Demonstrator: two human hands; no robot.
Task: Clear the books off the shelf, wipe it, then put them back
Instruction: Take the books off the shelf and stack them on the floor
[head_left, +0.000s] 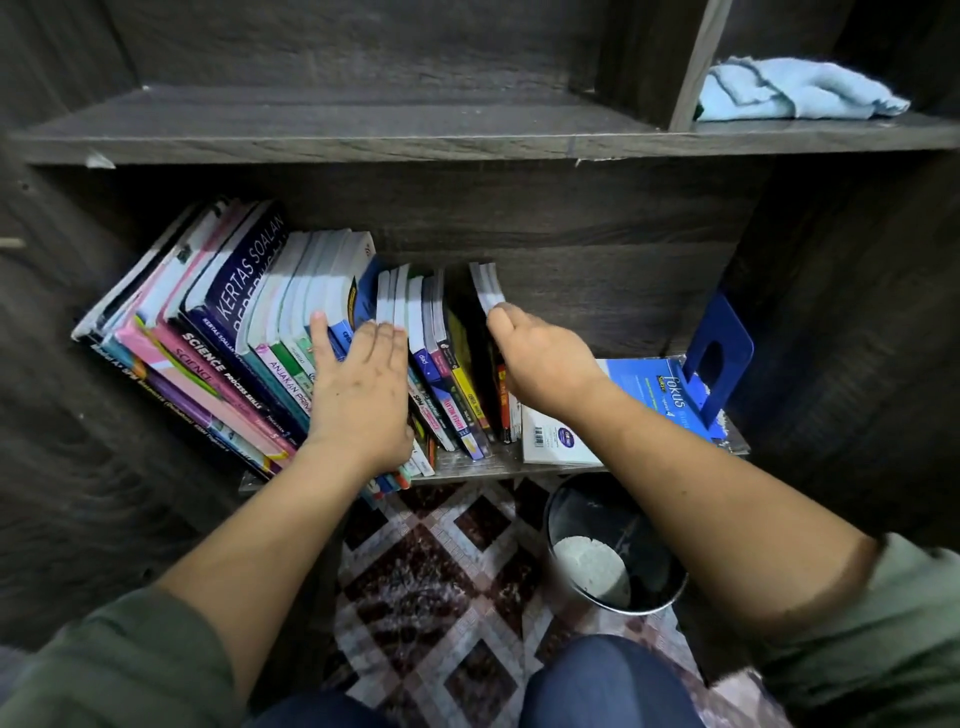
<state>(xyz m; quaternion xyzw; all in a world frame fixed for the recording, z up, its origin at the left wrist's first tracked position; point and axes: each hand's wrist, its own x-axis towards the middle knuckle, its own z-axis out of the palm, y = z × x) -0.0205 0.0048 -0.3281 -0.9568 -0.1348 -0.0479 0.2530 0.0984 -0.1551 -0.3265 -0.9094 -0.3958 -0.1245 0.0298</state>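
Note:
A row of leaning books (223, 332) fills the left and middle of the lower shelf (467, 462) of a dark wooden bookcase. My left hand (363, 384) lies flat against the spines in the middle of the row, fingers spread. My right hand (540, 358) curls around the right end of a small upright group of books (452, 364), its fingers closed on the outermost thin book (488, 286). A blue Fokus book (654, 389) lies flat on the shelf to the right. A light blue cloth (795, 91) sits crumpled on the upper shelf at the right.
A blue metal bookend (719, 358) stands at the right end of the lower shelf. A black bin (613, 545) with a white lump inside stands on the patterned rug (431, 587) below. The upper shelf board (337, 132) juts out above the books.

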